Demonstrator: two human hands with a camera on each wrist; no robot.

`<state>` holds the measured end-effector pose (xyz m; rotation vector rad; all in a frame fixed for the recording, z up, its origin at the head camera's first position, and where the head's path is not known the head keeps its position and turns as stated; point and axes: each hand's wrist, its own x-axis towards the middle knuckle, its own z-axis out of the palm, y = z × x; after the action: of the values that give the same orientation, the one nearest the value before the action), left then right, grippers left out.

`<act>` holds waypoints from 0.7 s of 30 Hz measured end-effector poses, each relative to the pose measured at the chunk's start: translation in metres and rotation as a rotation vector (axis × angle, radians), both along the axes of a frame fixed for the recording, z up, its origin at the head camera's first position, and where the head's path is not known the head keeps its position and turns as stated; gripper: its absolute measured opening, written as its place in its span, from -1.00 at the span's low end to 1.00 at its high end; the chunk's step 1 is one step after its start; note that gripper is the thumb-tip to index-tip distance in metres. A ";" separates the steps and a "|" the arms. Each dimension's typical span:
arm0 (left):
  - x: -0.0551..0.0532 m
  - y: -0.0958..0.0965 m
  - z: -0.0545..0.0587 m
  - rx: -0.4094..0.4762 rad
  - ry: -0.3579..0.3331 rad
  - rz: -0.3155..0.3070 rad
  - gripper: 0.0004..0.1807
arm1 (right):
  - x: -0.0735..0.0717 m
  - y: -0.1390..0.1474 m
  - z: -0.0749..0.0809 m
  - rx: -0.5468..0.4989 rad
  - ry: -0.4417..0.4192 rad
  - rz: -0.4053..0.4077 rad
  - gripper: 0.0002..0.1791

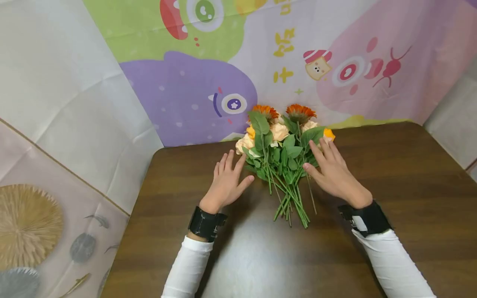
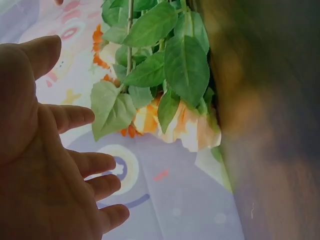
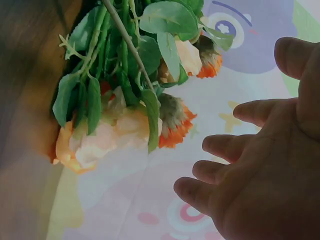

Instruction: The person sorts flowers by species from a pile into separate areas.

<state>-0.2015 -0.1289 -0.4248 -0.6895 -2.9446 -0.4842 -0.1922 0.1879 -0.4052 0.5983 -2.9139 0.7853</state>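
A loose bunch of flowers (image 1: 285,153) lies at the far edge of the table, its green stems (image 1: 294,203) crossing and pointing toward the near side. Orange blooms (image 1: 301,112) top it, with peach roses (image 1: 279,131) and yellow ones among green leaves. To the left of the bunch is my left hand (image 1: 227,182), fingers spread and straight, holding nothing. My right hand (image 1: 333,174) is at the right side, also spread and holding nothing. In both wrist views, the palms (image 2: 45,165) (image 3: 280,170) appear apart from the flowers.
The brown wooden table (image 1: 402,178) extends around the bunch. Behind it hangs a cloth (image 1: 193,95) printed with cartoon monsters. Pale patterned fabric (image 1: 67,103) covers the left side. Each wrist wears a black strap (image 1: 205,223).
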 end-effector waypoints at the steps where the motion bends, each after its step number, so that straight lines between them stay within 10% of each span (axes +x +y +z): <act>1: 0.001 -0.001 -0.001 0.001 0.003 0.005 -0.25 | 0.000 0.001 0.001 -0.001 -0.003 0.000 -0.24; 21: 0.008 0.055 -0.007 -0.063 0.027 -0.181 -0.25 | 0.002 0.016 0.012 -0.036 -0.017 -0.043 -0.23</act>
<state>-0.1935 -0.0735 -0.4314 -0.9671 -2.8977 -0.3934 -0.1902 0.2042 -0.3937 0.5260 -2.9103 0.8398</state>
